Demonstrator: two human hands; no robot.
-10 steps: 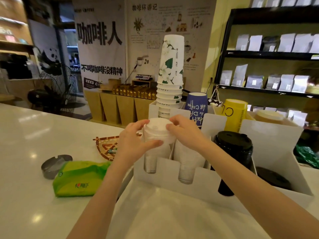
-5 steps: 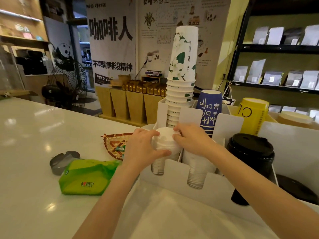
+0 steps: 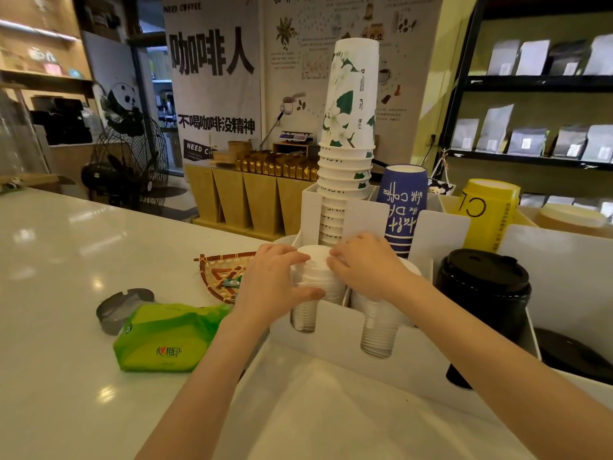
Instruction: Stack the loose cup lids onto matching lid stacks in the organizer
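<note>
A white lid stack stands in the front left slot of the white organizer. My left hand wraps its left side, thumb across the front. My right hand presses on its top from the right. Both hands hold the stack's upper lids. A second white lid stack fills the slot to the right, partly hidden by my right wrist. A black lid stack sits further right, and another black lid lies low at the far right.
Tall paper cup stacks stand behind: white floral, blue, yellow. On the counter to the left lie a green tissue pack, a grey ashtray and a woven tray. A white sheet lies in front.
My hands have stayed on the white lid stack and pressed lower onto it. The camera has moved closer and tilted slightly.
</note>
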